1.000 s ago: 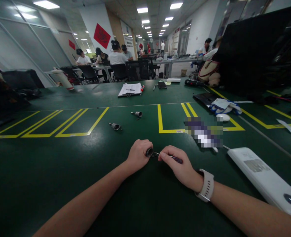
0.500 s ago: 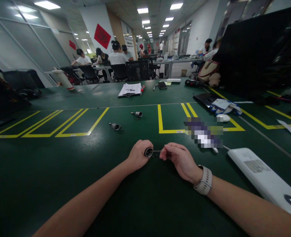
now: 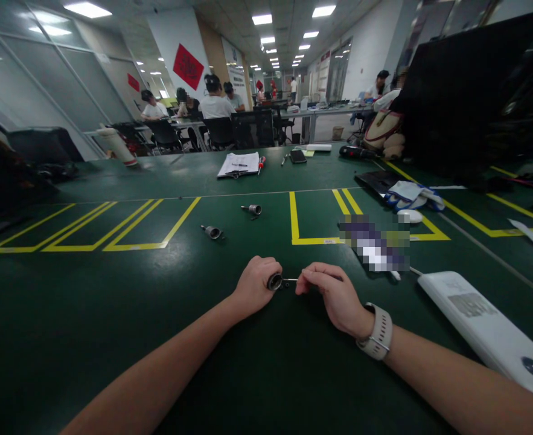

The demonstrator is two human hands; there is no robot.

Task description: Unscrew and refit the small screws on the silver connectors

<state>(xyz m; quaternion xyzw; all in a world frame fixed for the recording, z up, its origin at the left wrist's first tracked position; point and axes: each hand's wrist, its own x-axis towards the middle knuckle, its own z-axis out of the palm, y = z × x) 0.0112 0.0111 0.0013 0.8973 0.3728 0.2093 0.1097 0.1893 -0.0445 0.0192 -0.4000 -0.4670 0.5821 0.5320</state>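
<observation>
Metal cup [image 3: 274,281] held, thin tool [image 3: 290,280] pointed at its mouth.
The metal cup is clasped by the fingers of the left hand [image 3: 256,284] at the desk [image 3: 157,296]; the thin tool is pinched by those of the right hand [image 3: 332,293]. Beyond, a near metal part [image 3: 212,232] and a far metal part [image 3: 251,209] are seen.
</observation>
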